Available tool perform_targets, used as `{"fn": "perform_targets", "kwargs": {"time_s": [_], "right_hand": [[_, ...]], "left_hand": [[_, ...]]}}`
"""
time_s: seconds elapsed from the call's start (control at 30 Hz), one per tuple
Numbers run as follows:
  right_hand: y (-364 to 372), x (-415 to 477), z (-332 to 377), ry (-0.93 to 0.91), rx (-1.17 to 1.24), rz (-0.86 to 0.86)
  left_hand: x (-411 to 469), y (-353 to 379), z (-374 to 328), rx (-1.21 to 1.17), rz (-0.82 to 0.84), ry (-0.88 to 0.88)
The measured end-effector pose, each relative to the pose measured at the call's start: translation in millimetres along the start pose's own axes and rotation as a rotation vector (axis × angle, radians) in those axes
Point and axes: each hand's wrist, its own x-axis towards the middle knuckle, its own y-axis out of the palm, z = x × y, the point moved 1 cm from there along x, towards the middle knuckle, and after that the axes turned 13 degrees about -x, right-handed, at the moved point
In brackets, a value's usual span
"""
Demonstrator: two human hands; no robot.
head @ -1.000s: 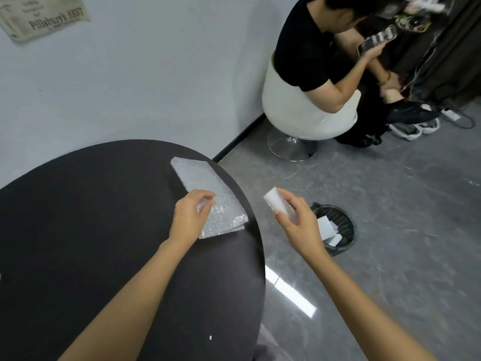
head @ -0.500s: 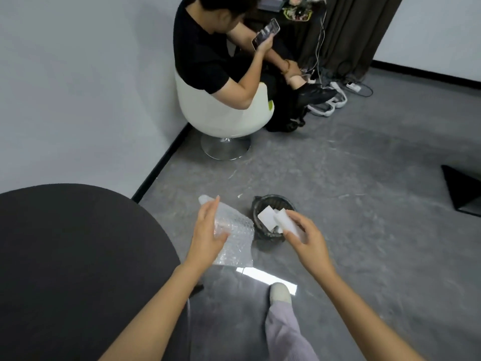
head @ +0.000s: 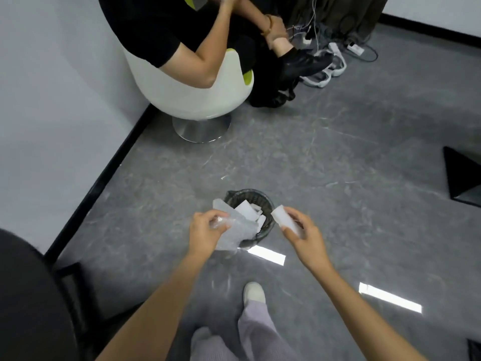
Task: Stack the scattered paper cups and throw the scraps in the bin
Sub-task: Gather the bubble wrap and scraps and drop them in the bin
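Observation:
A small black mesh bin (head: 268, 204) stands on the grey floor ahead of me, with white paper scraps (head: 247, 210) inside. My left hand (head: 204, 231) grips a crumpled sheet of bubble wrap (head: 234, 231), which hangs over the bin's left rim. My right hand (head: 303, 234) pinches a white scrap (head: 283, 220) just right of the bin's rim. No paper cups are in view.
The round black table (head: 28, 303) fills the lower left. A person sits in a white swivel chair (head: 187, 95) by the wall, beyond the bin. Cables and a power strip (head: 354, 48) lie at the back. A dark object (head: 463, 178) sits at the right edge.
I have turned from the table and stepped toward the bin. The bubble wrap left the table in my left hand, and both hands now hover at the bin's rim.

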Motion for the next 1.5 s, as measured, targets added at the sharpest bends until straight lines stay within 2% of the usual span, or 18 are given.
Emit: {"fn": "perform_targets", "kwargs": {"time_s": [0.23, 0.6, 0.83, 1.0, 1.17, 1.33, 1.5], "right_hand": [[28.7, 53.1, -49.6, 0.07, 0.023, 0.011], [131.2, 153.2, -178.2, 0.071, -0.002, -0.042], [215.8, 212.2, -263.6, 0.06, -0.049, -0.01], [265.5, 247.7, -308.2, 0.065, -0.114, 0.008], [295.8, 269.2, -331.4, 0.167, -0.186, 0.014], [289.8, 256.6, -326.9, 0.199, -0.186, 0.004], [247.2, 217.7, -278.8, 0.148, -0.132, -0.023]], "left_hand": [[64.3, 51.0, 33.2, -0.17, 0.067, -0.122], [171.1, 150.3, 171.0, -0.286, -0.014, -0.158], [224.6, 202.7, 275.8, -0.175, -0.096, -0.206], [249.7, 227.4, 334.3, 0.013, -0.107, -0.225], [263.5, 248.3, 351.1, 0.201, -0.01, -0.205], [254.1, 244.5, 339.9, 0.14, -0.028, -0.058], [217.9, 210.8, 287.1, 0.09, -0.036, 0.026]]}}
